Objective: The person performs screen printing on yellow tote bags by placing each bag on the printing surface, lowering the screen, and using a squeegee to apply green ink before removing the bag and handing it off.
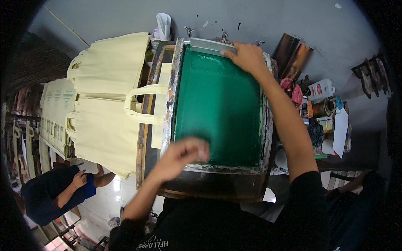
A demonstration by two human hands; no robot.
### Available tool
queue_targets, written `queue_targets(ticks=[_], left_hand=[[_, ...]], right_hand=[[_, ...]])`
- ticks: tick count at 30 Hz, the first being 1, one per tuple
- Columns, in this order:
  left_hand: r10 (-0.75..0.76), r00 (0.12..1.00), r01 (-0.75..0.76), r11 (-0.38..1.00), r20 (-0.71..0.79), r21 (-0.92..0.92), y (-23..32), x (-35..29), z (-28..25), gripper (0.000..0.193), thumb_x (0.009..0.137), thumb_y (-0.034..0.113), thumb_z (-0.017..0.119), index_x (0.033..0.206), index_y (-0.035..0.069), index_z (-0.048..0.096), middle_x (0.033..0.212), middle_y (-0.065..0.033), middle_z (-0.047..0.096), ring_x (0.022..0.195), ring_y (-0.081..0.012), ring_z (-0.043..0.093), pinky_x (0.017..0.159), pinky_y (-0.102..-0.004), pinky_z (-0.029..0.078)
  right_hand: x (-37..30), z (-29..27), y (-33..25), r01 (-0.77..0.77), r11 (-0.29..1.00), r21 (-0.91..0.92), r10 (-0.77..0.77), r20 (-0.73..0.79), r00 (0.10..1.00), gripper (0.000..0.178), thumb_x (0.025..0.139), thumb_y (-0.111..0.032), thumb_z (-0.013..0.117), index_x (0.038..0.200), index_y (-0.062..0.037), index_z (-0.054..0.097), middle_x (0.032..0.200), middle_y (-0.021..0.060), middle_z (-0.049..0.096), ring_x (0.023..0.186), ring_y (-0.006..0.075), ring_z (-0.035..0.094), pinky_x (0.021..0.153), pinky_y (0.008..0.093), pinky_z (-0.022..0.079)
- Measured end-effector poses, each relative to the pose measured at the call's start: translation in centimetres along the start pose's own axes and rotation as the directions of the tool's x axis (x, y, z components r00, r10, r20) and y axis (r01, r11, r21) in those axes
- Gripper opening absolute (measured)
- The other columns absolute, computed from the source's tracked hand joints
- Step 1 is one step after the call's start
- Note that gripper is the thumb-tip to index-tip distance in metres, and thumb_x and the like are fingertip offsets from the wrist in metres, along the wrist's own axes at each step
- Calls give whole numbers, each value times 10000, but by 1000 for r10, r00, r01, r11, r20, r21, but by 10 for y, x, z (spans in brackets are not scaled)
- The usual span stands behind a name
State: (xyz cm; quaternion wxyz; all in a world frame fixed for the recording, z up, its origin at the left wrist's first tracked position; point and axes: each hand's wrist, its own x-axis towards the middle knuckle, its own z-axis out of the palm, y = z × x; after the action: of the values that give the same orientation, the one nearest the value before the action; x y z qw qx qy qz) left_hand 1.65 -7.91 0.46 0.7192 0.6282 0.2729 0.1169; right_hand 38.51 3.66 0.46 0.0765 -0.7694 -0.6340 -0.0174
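A screen-printing frame with green mesh (222, 104) lies flat in front of me on a dark wooden board (209, 185). Along the far end of the mesh rests a grey metal squeegee (209, 46). My right hand (248, 57) is closed on the squeegee's right part, thumb on the near side. Over the near left corner of the frame is my left hand (182, 154), its fingers smeared by motion. A cream tote bag lies partly under the frame; its handle (144, 89) sticks out to the left, and the frame hides the rest.
Stacks of cream tote bags (109, 129) stand at the left. Clamps (189, 31) line the far edge by the wall. At right are a white jug (321, 88), a phone (305, 109) and several cans. Another person (58, 192) is at the lower left.
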Motion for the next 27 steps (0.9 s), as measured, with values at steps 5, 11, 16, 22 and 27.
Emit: queue_targets(ticks=[5, 11, 16, 22, 27], left_hand=[[807, 582, -336, 348, -97, 875, 64, 172, -69, 352, 906, 192, 698, 1217, 31, 660, 1159, -191, 688, 1054, -396, 650, 960, -452, 501], [547, 837, -193, 355, -36, 915, 61, 209, -104, 311, 885, 246, 727, 1121, 44, 721, 1037, -205, 714, 972, -410, 674, 878, -473, 518], [519, 851, -154, 395, -82, 906, 47, 181, -90, 275, 897, 271, 726, 1070, 58, 741, 980, -188, 725, 875, -397, 692, 782, -456, 530], [518, 855, -211, 392, -25, 895, 30, 131, -71, 247, 899, 235, 725, 1038, 31, 735, 951, -183, 717, 855, -376, 685, 764, -436, 525], [462, 886, -206, 443, -25, 873, 23, 71, -44, 219, 893, 205, 727, 1005, 17, 729, 937, -189, 704, 853, -374, 673, 760, -441, 523]], right_hand=[[-15, 10, -6, 11, 997, -78, -20, -122, 992, 680, 849, -722, 597, 1004, -76, 740, 856, 181, 740, 805, 374, 726, 723, 509, 560], [-46, 10, -10, 85, 995, -43, -91, -158, 983, 699, 846, -743, 582, 826, -56, 711, 724, 155, 704, 701, 379, 701, 636, 501, 537], [-77, 7, -20, 111, 993, -46, -117, -157, 981, 675, 837, -729, 603, 820, -61, 701, 740, 148, 700, 700, 366, 697, 604, 482, 527], [-132, 3, -41, 123, 992, -10, -123, -136, 983, 631, 837, -687, 642, 788, -58, 666, 730, 135, 674, 678, 358, 682, 587, 478, 517], [-193, -1, -66, 137, 988, 64, -128, -138, 982, 603, 825, -658, 673, 764, -59, 632, 706, 132, 645, 653, 354, 666, 569, 463, 507]])
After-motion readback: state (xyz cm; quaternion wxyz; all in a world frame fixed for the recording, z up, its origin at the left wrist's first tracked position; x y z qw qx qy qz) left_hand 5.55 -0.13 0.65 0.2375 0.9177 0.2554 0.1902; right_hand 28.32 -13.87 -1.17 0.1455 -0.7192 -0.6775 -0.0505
